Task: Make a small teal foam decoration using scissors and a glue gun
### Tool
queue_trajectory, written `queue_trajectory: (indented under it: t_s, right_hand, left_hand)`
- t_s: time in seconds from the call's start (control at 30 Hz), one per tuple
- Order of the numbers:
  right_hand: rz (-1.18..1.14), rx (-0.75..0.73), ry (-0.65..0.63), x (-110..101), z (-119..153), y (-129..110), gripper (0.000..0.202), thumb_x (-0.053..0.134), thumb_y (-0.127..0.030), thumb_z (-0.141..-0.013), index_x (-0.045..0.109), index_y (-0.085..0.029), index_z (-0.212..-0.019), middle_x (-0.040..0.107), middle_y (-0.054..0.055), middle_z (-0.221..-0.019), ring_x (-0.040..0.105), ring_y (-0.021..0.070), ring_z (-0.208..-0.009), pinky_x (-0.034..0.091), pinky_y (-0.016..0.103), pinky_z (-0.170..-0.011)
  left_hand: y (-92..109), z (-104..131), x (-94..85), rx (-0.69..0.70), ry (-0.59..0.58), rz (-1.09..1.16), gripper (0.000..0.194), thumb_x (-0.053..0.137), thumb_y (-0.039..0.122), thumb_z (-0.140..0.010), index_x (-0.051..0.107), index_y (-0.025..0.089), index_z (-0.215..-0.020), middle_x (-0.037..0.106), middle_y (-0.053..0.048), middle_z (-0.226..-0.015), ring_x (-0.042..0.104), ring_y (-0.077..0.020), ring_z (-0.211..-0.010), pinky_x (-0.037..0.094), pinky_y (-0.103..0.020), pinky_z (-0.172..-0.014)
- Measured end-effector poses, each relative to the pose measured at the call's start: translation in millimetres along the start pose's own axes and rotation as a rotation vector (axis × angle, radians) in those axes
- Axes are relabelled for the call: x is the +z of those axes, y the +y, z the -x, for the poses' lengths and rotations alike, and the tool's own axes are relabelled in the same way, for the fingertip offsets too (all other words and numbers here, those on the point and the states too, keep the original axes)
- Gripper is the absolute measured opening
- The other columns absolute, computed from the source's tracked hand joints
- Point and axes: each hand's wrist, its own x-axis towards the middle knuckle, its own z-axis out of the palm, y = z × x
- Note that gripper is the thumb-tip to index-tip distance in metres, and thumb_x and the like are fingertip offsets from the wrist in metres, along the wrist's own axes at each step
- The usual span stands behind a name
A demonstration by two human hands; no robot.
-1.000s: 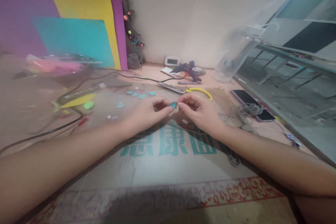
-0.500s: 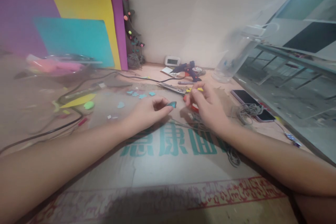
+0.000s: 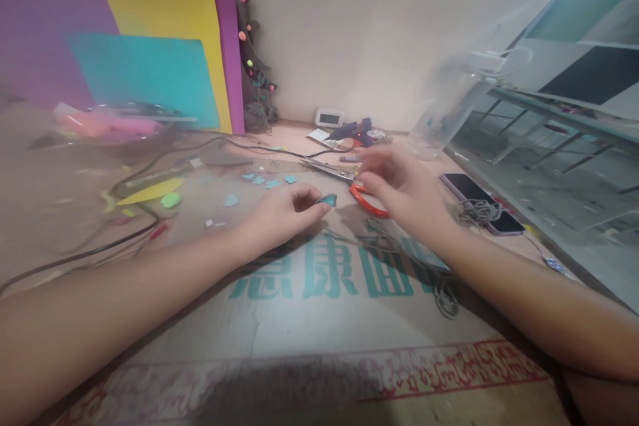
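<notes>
Our bare right hand (image 3: 402, 186) has shifted outward, over red-handled metal scissors (image 3: 369, 205); whether it grips anything, we cannot tell. Our bare left hand (image 3: 284, 213) pinches a small teal piece (image 3: 329, 200), which a loosened hold could drop; our right forearm (image 3: 499, 273) could snag tangled grey wire (image 3: 478, 212). A clear plastic container (image 3: 172, 118), far left, apparently holds pink material (image 3: 122, 128).
</notes>
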Motion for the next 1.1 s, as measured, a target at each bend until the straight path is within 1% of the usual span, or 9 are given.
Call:
queue_trajectory:
  t_s: [0.07,0.13,0.27,0.33,0.5,0.67,0.73,0.93,1.1]
  right_hand:
    - [0.043,-0.007,-0.097,9,7,-3,0.016,0.063,-0.029,-0.087,0.065,-0.023,-0.102,0.069,0.004,-0.093,0.064,0.0182,-0.084,0.05,0.033,-0.073]
    - [0.048,0.024,-0.16,16,11,-4,0.015,0.063,-0.031,-0.087,0.068,-0.021,-0.097,0.07,0.005,-0.093,0.064,0.0191,-0.086,0.05,0.032,-0.072]
    - [-0.029,0.108,-0.242,22,15,-1,0.015,0.062,-0.032,-0.086,0.065,-0.018,-0.09,0.069,0.004,-0.085,0.061,0.0163,-0.076,0.049,0.029,-0.066]
    - [-0.071,0.138,-0.269,24,16,0,0.016,0.062,-0.034,-0.086,0.062,-0.018,-0.087,0.066,0.002,-0.079,0.058,0.0142,-0.069,0.047,0.028,-0.062]
    - [-0.097,0.184,-0.276,28,20,1,0.014,0.061,-0.033,-0.086,0.058,-0.02,-0.084,0.061,-0.002,-0.072,0.054,0.0121,-0.061,0.043,0.026,-0.057]
    - [-0.114,0.137,-0.281,26,21,1,0.019,0.055,-0.038,-0.091,0.058,-0.021,-0.082,0.061,-0.001,-0.071,0.057,0.0129,-0.064,0.045,0.027,-0.06]
    - [-0.147,0.15,-0.288,24,20,1,0.022,0.052,-0.039,-0.093,0.058,-0.021,-0.083,0.061,-0.001,-0.07,0.058,0.0133,-0.063,0.047,0.028,-0.061]
    - [-0.185,0.238,-0.283,25,19,5,0.016,0.062,-0.037,-0.084,0.06,-0.021,-0.086,0.063,-0.001,-0.069,0.059,0.0143,-0.06,0.047,0.028,-0.055]
    - [-0.297,0.352,-0.315,29,20,4,0.018,0.065,-0.037,-0.081,0.059,-0.02,-0.085,0.062,-0.002,-0.067,0.061,0.0127,-0.056,0.049,0.026,-0.053]
  left_hand:
    - [1,1,-0.2,0.03,-0.011,-0.036,0.025,0.056,0.04,-0.087,0.066,0.018,-0.081,0.066,0.0,-0.068,0.058,-0.0149,-0.064,0.042,-0.025,-0.059]
    - [3,2,-0.1,0.085,-0.015,-0.117,0.023,0.056,0.036,-0.088,0.066,0.017,-0.079,0.067,0.0,-0.071,0.058,-0.0148,-0.067,0.042,-0.025,-0.063]
    - [5,5,1.7,0.216,0.004,-0.3,0.019,0.055,0.028,-0.087,0.067,0.018,-0.076,0.067,-0.001,-0.075,0.057,-0.0149,-0.071,0.04,-0.026,-0.066]
    - [5,6,2.6,0.238,0.014,-0.343,0.019,0.055,0.028,-0.087,0.068,0.018,-0.077,0.066,-0.001,-0.075,0.056,-0.0147,-0.071,0.038,-0.026,-0.065]
    - [4,5,2.8,0.206,0.026,-0.344,0.019,0.054,0.028,-0.087,0.067,0.018,-0.076,0.065,-0.001,-0.073,0.055,-0.0146,-0.07,0.037,-0.025,-0.064]
    - [4,4,2.7,0.165,-0.005,-0.26,0.02,0.053,0.027,-0.086,0.067,0.018,-0.076,0.065,0.0,-0.071,0.054,-0.0134,-0.066,0.037,-0.025,-0.062]
    - [5,4,2.6,0.147,-0.001,-0.218,0.019,0.054,0.028,-0.085,0.067,0.017,-0.076,0.065,0.0,-0.07,0.055,-0.0133,-0.066,0.038,-0.025,-0.062]
    - [7,4,1.5,0.094,-0.011,-0.156,0.021,0.053,0.03,-0.085,0.065,0.017,-0.075,0.065,0.001,-0.07,0.055,-0.0135,-0.065,0.039,-0.024,-0.062]
    - [5,5,2.1,0.148,-0.008,-0.255,0.021,0.052,0.029,-0.086,0.065,0.017,-0.073,0.062,0.001,-0.068,0.053,-0.0134,-0.066,0.036,-0.025,-0.061]
